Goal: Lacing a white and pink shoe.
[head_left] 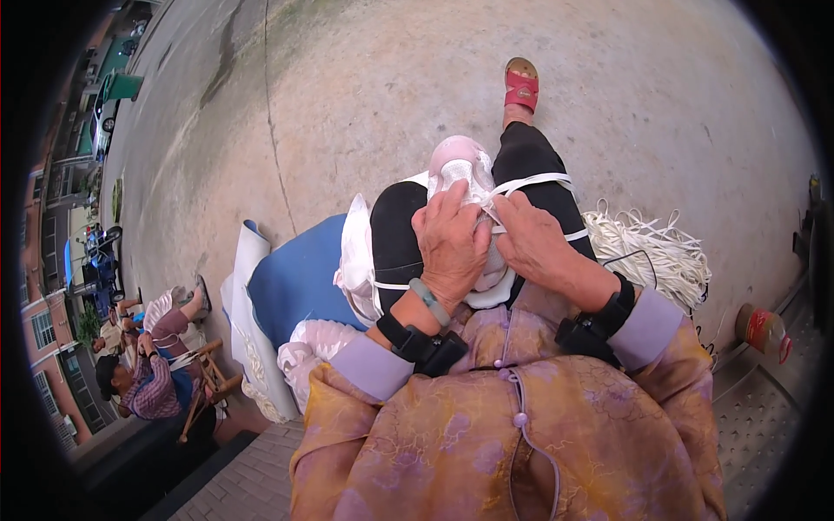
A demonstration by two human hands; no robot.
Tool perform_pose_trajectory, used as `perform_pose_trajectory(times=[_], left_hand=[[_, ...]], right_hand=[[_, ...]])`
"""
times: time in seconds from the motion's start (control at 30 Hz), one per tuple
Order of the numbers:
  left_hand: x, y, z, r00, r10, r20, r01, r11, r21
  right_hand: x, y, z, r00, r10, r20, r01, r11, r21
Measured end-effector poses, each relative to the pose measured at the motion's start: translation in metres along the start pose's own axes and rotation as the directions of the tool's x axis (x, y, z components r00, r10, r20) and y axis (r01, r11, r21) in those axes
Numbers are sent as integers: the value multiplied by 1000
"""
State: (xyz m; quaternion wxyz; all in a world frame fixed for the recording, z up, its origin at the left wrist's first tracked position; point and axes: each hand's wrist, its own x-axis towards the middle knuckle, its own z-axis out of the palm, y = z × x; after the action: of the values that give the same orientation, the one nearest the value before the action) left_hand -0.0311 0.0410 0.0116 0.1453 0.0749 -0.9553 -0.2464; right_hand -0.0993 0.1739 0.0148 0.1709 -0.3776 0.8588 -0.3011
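Note:
A pink and white shoe (456, 154) lies across my lap, its toe pointing away from me. My left hand (452, 243) grips the shoe's upper from the left, fingers bent over the lacing area. On the other side, my right hand (539, 243) is closed in a pinch on a white shoelace (532, 181) at the shoe's middle. The lace loops out over my right thigh. My fingers hide the eyelets and the lace ends between them. A thin white cord also runs across both black trouser legs.
Beside my right leg lies a big heap of white laces (647, 247). A blue sheet (300, 273) and more pale pink and white shoes (354, 256) are at my left. A bottle (763, 332) stands at far right. People sit at far left.

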Motion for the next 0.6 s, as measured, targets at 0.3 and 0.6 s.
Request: perform_pose_trajectory(times=[0.3,0.6], left_hand=[[5,2,4,999,43,22,-44,998,55],[-6,3,-35,997,64,33,-61,995,-84]], right_hand=[[-2,9,5,1000,-4,12,3,996,84],[-12,10,1,992,120,-42,-97,930,355]])
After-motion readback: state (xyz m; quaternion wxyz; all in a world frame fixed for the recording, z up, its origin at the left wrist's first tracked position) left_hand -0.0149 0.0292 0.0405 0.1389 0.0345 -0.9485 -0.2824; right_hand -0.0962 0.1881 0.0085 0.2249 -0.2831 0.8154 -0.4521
